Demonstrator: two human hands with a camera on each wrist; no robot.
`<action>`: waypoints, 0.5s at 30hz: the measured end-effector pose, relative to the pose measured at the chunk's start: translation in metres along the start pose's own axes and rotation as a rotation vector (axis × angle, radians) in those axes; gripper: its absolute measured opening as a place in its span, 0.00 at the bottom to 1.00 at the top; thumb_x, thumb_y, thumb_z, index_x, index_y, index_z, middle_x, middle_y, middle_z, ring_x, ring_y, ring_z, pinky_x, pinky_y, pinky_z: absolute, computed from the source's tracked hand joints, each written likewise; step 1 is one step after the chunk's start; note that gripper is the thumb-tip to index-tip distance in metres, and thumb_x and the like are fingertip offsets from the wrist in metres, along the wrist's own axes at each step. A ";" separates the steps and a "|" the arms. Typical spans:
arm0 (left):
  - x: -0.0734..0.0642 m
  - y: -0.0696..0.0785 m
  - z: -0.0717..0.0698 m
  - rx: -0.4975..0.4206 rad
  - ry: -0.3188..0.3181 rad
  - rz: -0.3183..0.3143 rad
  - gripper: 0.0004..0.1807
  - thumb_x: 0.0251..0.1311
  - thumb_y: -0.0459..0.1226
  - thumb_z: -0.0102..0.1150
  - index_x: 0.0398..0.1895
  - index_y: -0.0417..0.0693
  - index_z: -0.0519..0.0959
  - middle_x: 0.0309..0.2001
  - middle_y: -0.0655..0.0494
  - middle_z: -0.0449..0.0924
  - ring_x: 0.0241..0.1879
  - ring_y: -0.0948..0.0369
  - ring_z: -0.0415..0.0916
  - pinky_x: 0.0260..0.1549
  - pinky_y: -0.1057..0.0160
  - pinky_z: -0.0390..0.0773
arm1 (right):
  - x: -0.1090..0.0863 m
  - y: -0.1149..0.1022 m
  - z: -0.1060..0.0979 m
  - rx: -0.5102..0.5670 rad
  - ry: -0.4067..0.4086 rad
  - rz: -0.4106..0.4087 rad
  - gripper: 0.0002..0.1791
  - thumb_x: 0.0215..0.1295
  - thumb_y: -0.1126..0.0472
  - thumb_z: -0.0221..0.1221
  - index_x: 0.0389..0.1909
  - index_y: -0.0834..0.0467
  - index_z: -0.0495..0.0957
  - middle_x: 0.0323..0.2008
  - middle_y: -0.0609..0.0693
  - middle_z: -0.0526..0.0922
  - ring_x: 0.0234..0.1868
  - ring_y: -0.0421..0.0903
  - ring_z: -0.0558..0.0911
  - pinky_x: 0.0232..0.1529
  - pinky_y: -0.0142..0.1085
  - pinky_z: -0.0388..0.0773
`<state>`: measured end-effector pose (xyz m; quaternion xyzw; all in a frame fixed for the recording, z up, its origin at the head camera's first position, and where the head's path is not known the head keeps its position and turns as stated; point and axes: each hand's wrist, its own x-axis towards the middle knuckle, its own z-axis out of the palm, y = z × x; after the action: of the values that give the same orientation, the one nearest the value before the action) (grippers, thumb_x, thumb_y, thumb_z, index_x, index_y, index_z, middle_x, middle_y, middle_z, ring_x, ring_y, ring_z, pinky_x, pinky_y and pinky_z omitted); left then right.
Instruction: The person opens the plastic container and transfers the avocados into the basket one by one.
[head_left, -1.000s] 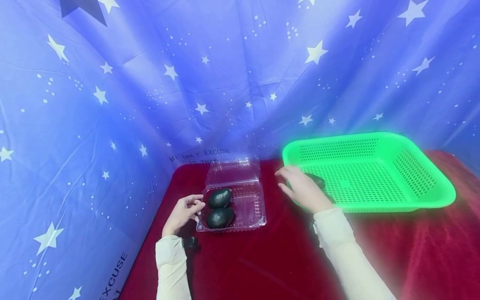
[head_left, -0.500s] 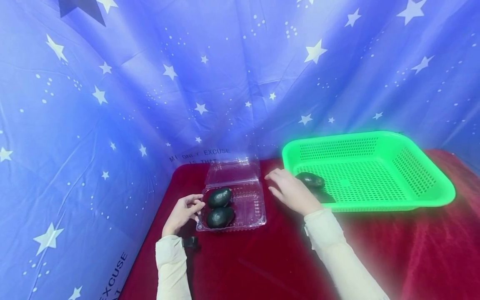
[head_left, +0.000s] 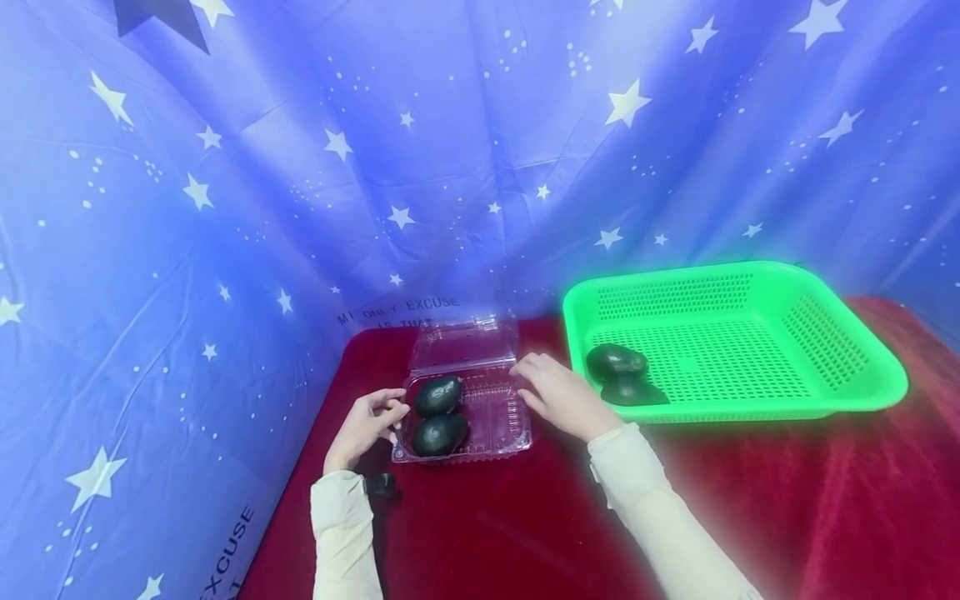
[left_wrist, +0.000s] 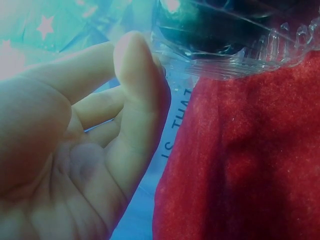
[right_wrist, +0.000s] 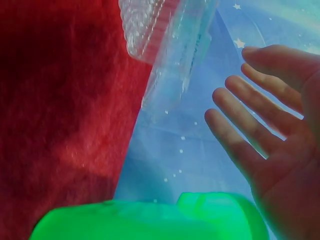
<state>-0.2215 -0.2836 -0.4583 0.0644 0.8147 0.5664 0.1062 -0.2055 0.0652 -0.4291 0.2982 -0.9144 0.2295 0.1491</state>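
A clear plastic clamshell container (head_left: 491,410) stands on the table with its lid (head_left: 465,346) raised at the back. Two dark green avocados (head_left: 439,396) lie one behind the other in its left half. At the left rim my left hand (head_left: 367,425) pinches the container's edge between thumb and fingers; the left wrist view shows the thumb (left_wrist: 135,65) right at the plastic. My right hand (head_left: 562,398) holds nothing and hovers by the container's right rim, its fingers extended and spread in the right wrist view. Two more avocados (head_left: 617,362) lie in the green basket (head_left: 750,367).
The perforated basket takes up the right part of the table, its left end close to my right hand. Red cloth (head_left: 525,525) covers the table. A blue curtain (head_left: 480,150) with white stars hangs behind and along the left side.
My right hand has moved left from over the basket's near left end to the container's right rim, uncovering the two avocados in the basket. My left hand has stayed in place.
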 end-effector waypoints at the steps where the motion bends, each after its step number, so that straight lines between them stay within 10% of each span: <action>1: 0.000 0.000 0.000 0.000 0.000 -0.001 0.26 0.65 0.32 0.62 0.63 0.29 0.71 0.39 0.37 0.78 0.24 0.63 0.75 0.22 0.66 0.83 | 0.000 -0.001 0.001 -0.001 -0.004 -0.003 0.18 0.62 0.64 0.67 0.53 0.61 0.79 0.47 0.53 0.82 0.52 0.50 0.80 0.56 0.43 0.80; 15: 0.001 0.003 0.001 -0.013 0.011 -0.008 0.24 0.64 0.29 0.60 0.62 0.28 0.71 0.36 0.47 0.78 0.23 0.63 0.75 0.20 0.67 0.82 | 0.006 -0.017 0.015 0.022 -0.055 -0.025 0.18 0.63 0.62 0.66 0.54 0.60 0.79 0.48 0.53 0.81 0.52 0.49 0.80 0.55 0.42 0.81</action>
<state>-0.2217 -0.2809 -0.4556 0.0571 0.8119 0.5715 0.1043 -0.2023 0.0426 -0.4341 0.3174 -0.9117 0.2296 0.1236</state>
